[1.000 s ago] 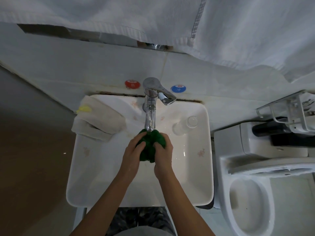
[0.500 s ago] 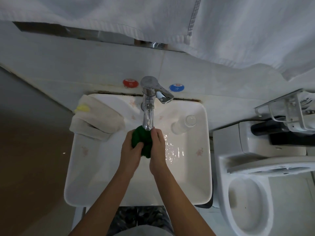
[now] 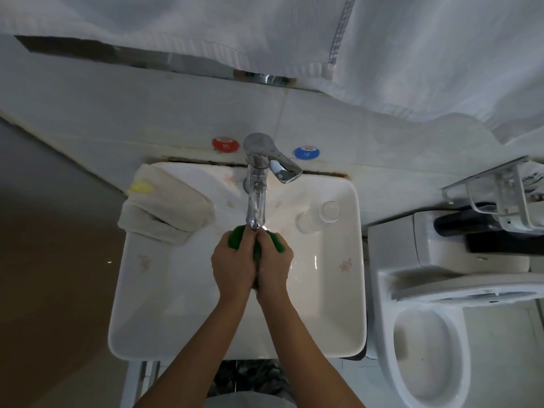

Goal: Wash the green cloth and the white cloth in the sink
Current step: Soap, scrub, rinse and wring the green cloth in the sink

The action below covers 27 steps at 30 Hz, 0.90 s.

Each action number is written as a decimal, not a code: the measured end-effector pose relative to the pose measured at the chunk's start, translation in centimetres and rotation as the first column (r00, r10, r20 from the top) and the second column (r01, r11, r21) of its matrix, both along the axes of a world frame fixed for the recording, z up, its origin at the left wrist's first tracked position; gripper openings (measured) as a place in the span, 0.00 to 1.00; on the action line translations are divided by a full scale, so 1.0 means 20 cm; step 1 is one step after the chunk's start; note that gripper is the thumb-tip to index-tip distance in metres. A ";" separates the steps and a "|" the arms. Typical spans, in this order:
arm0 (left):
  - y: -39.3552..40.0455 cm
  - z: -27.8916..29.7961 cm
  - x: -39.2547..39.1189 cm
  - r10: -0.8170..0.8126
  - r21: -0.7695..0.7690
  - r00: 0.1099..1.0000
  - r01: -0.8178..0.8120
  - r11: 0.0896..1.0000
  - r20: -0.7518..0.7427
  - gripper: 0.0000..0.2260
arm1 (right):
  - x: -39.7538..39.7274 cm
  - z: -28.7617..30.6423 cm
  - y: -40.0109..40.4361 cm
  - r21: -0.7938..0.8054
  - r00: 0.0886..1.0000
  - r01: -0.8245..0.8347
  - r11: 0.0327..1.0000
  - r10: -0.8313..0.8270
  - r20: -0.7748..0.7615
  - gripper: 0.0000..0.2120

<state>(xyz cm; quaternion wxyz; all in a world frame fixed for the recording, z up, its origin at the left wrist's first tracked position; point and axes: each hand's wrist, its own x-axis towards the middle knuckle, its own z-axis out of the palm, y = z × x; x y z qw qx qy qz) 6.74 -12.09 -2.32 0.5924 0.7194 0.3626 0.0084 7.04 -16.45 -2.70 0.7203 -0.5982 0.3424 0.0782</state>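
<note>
**Green cloth under the tap, white cloth waiting**

Scrubbing was the step in hand: both hands were pressed together over the sink (image 3: 141, 290), just below the tap (image 3: 255, 198). The left hand (image 3: 234, 265) and the right hand (image 3: 273, 267) each had fingers curled round the green cloth (image 3: 276, 241), which was bunched between them so that only two green edges showed above the knuckles. The spout's tip sat right over the bundle, and wet glints lay on the basin to the right of the hands; the stream itself was too faint to make out.

The white cloth (image 3: 167, 201) lay folded on the sink's back-left corner, part of it hanging over the rim, well apart from the hands and, by the look of it, not yet washed. A small yellow bit (image 3: 141, 187) sat on its far end.

The risks seemed modest. Held so close to the spout, the cloth could throw spray over the rim. A clear glass (image 3: 319, 216) lay on its side on the sink's right ledge, near the right hand, and a wide elbow swing might knock it into the basin. The overhanging white cloth could slip to the floor if nudged.

As for writing, a red sticker (image 3: 225, 144) and a blue sticker (image 3: 306, 152) flanked the tap on the wall. Both carried small white lettering too blurred to read.
</note>
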 end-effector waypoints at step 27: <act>0.08 0.07 -0.05 -0.257 -0.298 0.964 0.264 0.917 0.064 0.12 | -0.03 0.04 -0.10 -0.157 0.993 -0.117 0.981 0.114 -0.026 0.05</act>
